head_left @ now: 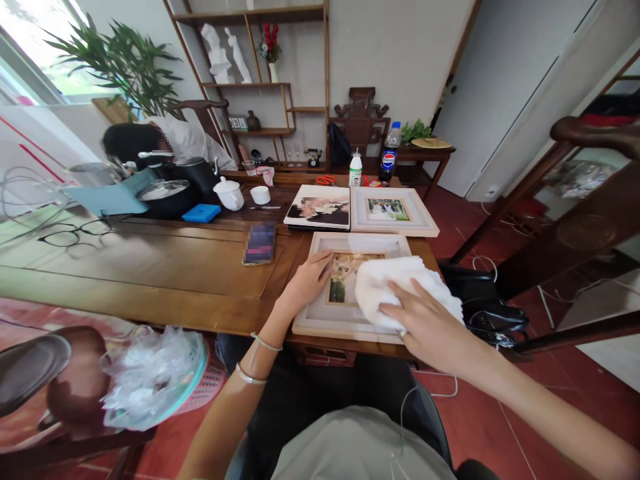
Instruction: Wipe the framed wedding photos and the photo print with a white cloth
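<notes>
A pale picture frame (325, 321) lies flat at the table's near edge, with a small photo in a wide light mount. My left hand (310, 280) rests on its left side, fingers stretched out and lying flat near the photo. Bunched on the right half of the frame is a white cloth (400, 270), covering part of the photo. My right hand (425, 320) holds this cloth from above, its fingers pressing into it. Just beyond, a second pale frame (425, 223) with a photo touches a flat photo panel (325, 207) on its left.
The wooden table (200, 280) bears a phone (259, 243), glasses (75, 233), a blue box (201, 213), a white teapot (229, 194), a white bottle (355, 171) and a cola bottle (390, 153). A person (190, 141) leans at the far left. A bag-lined basket (200, 383) stands left.
</notes>
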`<state>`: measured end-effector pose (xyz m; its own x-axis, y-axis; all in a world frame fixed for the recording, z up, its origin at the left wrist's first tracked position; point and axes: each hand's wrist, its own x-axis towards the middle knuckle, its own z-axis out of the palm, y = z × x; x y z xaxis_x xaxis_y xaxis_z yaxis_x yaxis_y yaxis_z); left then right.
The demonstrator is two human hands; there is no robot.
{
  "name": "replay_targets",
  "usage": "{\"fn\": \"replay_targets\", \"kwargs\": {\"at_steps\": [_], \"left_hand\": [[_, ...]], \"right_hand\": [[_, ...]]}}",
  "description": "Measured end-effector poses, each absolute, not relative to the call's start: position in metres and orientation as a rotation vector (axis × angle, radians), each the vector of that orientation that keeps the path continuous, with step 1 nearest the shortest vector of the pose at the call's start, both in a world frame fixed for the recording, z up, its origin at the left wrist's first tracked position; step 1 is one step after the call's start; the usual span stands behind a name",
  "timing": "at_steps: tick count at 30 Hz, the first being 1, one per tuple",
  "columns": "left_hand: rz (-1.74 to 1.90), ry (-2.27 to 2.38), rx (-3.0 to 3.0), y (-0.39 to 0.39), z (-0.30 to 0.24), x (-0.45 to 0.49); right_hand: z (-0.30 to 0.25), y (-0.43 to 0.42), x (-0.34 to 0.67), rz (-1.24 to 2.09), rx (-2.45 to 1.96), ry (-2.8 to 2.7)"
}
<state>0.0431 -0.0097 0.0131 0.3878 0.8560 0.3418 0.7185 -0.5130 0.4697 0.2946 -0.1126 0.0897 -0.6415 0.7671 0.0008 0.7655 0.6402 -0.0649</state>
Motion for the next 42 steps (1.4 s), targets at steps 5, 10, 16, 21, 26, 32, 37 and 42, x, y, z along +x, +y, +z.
{"fn": "replay_targets", "kwargs": {"at_steps": [5,10,16,21,26,32,37,42], "left_hand": [[0.820,1.375,2.424,-0.008,0.012,0.042],[0.832,1.378,2.432,-0.007,0.009,0.042],[0.823,1.399,2.413,-0.008,0.008,0.043],[0.823,1.411,2.422,-0.009,0.009,0.044],[0.832,1.394,2.437,-0.008,0.008,0.043],[0.826,1.391,2.431,-0.008,0.009,0.041],[0.831,1.391,2.419,-0.009,0.011,0.042],[0.848,1.388,2.410,-0.008,0.009,0.042]], "right_hand": [[0.072,-0.032,0.302,-0.215,-1.472,-2.631],[0.072,0.003,0.290,-0.247,-1.437,-2.669],[0.080,-0.062,0.271,0.006,-1.189,-2.888],[0.107,-0.129,0.281,0.319,-1.081,-2.948],[0.102,-0.136,0.288,0.363,-1.185,-2.870],[0.075,-0.056,0.298,-0.102,-1.429,-2.691],[0.070,-0.008,0.292,-0.328,-1.513,-2.629],[0.077,-0.052,0.274,-0.191,-1.437,-2.792]]}}
